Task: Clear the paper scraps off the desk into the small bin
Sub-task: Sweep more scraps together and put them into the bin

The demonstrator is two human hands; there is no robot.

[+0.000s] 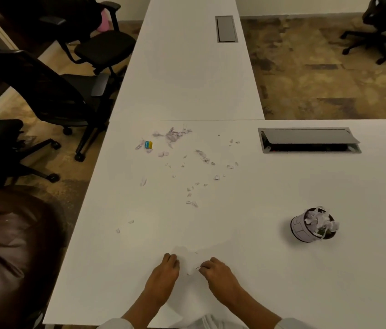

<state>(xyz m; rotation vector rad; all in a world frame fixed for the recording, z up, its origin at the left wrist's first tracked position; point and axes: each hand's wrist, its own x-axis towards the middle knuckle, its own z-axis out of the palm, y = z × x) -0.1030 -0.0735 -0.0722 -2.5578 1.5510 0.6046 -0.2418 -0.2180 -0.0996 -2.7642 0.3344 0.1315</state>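
Many small pale paper scraps [188, 162] lie scattered over the middle of the white desk [282, 281], with a denser cluster [173, 134] near the far seam. The small round bin [300, 227] stands to the right, stuffed with crumpled scraps that stick out of its top. Near the front edge, my left hand [163, 274] and my right hand [218, 276] rest knuckles-up on a white paper sheet [187, 295] that lies between them. Both hands have fingers curled on the sheet's upper edge. A tiny scrap [197, 268] shows at my right fingertips.
A small blue and yellow block [148, 144] sits among the far-left scraps. A cable hatch [308, 140] is set into the desk at the back right. A second desk [187, 67] runs away ahead. Black office chairs [68, 91] and a brown seat [9, 245] stand at the left.
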